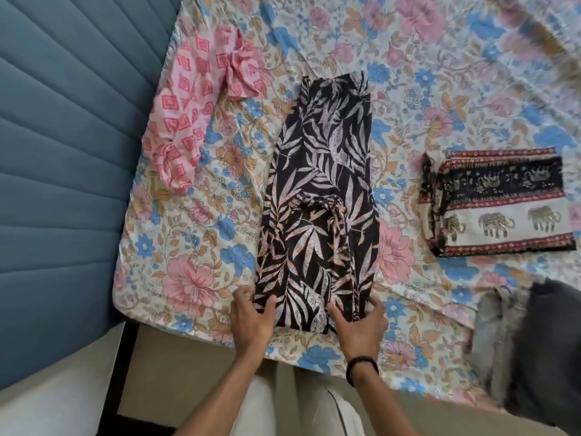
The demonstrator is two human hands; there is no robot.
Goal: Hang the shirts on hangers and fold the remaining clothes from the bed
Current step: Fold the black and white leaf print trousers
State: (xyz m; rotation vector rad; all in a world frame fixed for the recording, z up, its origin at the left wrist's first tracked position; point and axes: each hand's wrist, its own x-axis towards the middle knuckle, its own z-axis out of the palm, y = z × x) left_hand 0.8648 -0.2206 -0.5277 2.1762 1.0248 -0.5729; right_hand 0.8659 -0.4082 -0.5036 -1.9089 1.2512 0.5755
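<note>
Left hand (250, 320) and right hand (361, 325) pinch the near corners of the leaf-print trousers (317, 196). Thin black fabric, long narrow strip, at the bed (195, 272) near edge.

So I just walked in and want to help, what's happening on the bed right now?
A person is folding clothes. Their left hand and right hand each grip a near corner of the black leaf-print garment, which lies in a long strip on the floral bedsheet. A folded elephant-print piece sits to the right, and a pink patterned garment lies unfolded to the left.
</note>
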